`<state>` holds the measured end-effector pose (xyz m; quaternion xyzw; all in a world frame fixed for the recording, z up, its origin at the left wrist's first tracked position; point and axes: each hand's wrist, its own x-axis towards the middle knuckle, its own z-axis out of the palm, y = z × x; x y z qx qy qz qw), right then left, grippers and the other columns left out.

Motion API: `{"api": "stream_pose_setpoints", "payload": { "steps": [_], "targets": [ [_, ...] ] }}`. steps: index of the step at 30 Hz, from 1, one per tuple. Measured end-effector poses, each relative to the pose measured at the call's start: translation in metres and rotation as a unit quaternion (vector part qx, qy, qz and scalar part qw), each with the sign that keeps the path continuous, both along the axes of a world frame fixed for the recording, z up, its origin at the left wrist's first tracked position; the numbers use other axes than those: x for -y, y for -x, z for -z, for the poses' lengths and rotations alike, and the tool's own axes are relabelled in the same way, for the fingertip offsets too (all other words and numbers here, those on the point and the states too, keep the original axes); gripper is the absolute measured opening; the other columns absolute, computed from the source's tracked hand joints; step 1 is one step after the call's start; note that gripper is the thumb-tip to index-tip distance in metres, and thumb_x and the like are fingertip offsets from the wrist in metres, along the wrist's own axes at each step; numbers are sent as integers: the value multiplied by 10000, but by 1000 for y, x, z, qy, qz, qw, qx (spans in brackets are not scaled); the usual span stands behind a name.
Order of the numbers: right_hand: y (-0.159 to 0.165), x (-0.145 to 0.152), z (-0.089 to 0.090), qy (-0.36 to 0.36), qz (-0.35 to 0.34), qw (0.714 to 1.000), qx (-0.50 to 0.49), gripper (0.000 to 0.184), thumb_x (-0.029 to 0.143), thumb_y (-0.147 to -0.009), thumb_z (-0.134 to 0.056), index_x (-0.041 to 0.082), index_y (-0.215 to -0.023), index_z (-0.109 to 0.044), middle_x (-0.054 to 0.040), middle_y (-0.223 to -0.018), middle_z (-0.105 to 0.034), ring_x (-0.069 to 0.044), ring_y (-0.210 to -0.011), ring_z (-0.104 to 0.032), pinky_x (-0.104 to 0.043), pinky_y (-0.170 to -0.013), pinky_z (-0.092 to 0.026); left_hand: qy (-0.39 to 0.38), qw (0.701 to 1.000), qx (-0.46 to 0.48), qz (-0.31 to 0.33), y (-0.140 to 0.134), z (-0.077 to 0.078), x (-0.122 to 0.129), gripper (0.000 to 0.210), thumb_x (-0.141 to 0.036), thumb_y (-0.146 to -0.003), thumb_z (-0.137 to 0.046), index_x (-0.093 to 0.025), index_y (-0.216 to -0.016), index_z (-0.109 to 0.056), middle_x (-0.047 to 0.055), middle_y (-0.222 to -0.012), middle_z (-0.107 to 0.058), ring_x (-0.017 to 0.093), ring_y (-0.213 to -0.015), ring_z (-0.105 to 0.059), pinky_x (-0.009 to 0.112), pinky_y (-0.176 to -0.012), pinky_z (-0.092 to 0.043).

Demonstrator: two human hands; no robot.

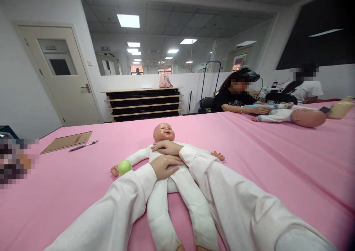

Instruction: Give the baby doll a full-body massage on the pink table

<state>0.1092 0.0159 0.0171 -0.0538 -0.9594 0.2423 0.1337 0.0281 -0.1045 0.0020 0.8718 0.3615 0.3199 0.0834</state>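
A baby doll (183, 186) with a white cloth body lies on its back, its head at the far side and its legs toward me. My left hand (165, 166) rests flat on the doll's belly, fingers stretched out. Just above it, my right hand (168, 147) lies across the chest with its fingers extended. Both hands are open and touch the doll without gripping it. Beside the doll's hand on the left sits a round light-green object (124, 167), partly hidden behind my left sleeve.
The pink-covered table (91, 188) holds a brown notebook (68, 141) and a pen (83, 146) at left. At right, another person (235, 95) wearing a headset handles a second doll (294, 117) near a beige bottle (340, 108). Stacked boards (142, 102) stand behind the table.
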Motion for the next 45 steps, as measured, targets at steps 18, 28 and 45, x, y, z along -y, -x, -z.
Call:
{"api": "stream_pose_setpoints", "payload": {
  "steps": [18,28,45],
  "targets": [
    [-35,40,-6,-8,15,1000,8,364,343,-904,-315,295,-1212,-504,13,-1295,-484,-175,-1308,-269,-470,-1092,-62,25,999,6,43,-16,-7,35,271,-210,-833,-443,-174,-1016,-640,64,-1050,-648,158,-1022,-586,279,-904,-456],
    [-7,9,3,-82,27,996,27,339,290,-880,-370,272,-1167,-551,-16,-1327,-445,-192,-1285,-318,-445,-1069,-176,25,999,32,-12,5,11,14,329,-263,-872,-366,-186,-1074,-613,53,-1113,-619,162,-1080,-545,348,-963,-407],
    [-68,44,13,-13,72,997,-5,489,423,-920,-184,246,-1370,-249,-19,-1440,-247,-171,-1355,-97,-472,-1079,28,25,997,-72,-13,20,17,65,396,-290,-913,-258,-204,-1208,-508,41,-1278,-493,156,-1258,-358,381,-1059,-271]
  ]
}}
